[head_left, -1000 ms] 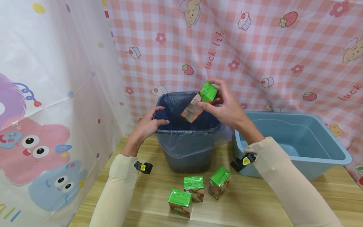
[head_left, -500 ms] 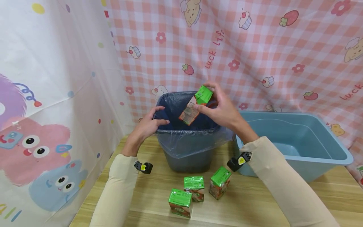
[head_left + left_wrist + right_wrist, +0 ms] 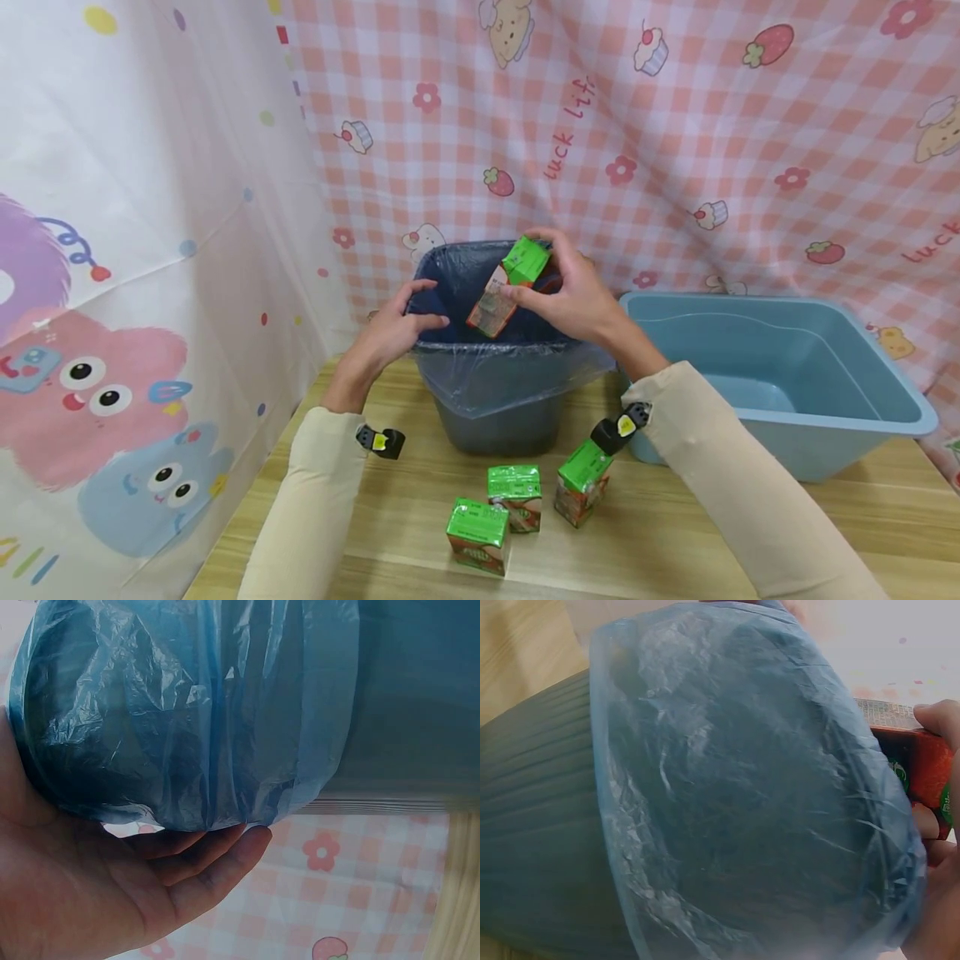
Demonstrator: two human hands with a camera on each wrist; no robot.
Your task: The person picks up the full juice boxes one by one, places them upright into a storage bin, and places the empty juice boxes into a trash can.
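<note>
A dark blue-grey trash bin stands on the table, lined with a thin, clear bluish bag folded over its rim. My left hand holds the bin's left rim, thumb on the inner side; in the left wrist view its fingers lie along the outside of the bag. Between thumb and fingers, my right hand grips a small green-topped juice carton, tilted with its lower end at the bin's mouth. The right wrist view shows the carton's red side beyond the bag, partly hidden.
Three similar cartons stand on the wooden table in front of the bin: a front one, a middle one and a right one. A light blue tub sits to the right. Patterned cloths hang behind and at left.
My right hand has moved left and down with the juice carton, bringing it lower over the bin's mouth. The left hand stays at the rim.
</note>
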